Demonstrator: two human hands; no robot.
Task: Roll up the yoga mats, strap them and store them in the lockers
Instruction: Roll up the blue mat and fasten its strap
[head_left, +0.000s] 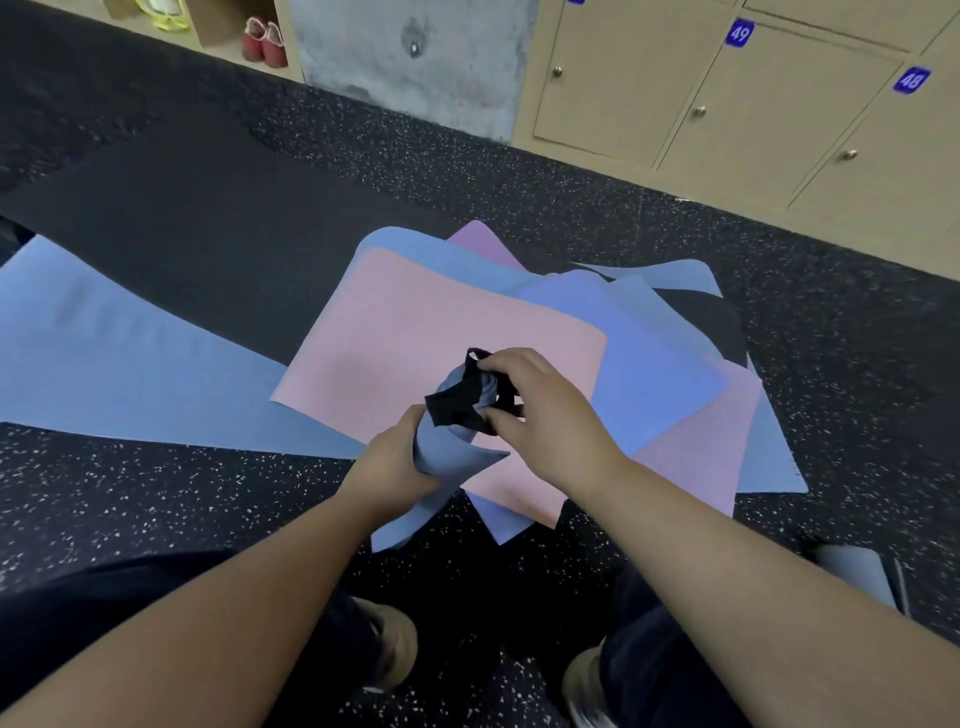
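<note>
- My left hand (400, 462) grips the rolled blue mat (452, 447), held above the pink mat (426, 338) on the floor.
- My right hand (545, 415) has its fingers (498, 371) pinched on the black strap (457, 402) at the roll's end.
- Advice: keep the roll tight; pull the strap snug before letting go.
- Speckled black floor (130, 499); loose mats overlap.
- Numbered lockers (727, 104) stand behind, doors closed.

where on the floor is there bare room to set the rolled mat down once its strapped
Bare speckled floor lies between the mat pile and the lockers, and at near left. Crowded: the overlapping flat mats under both hands.
</note>
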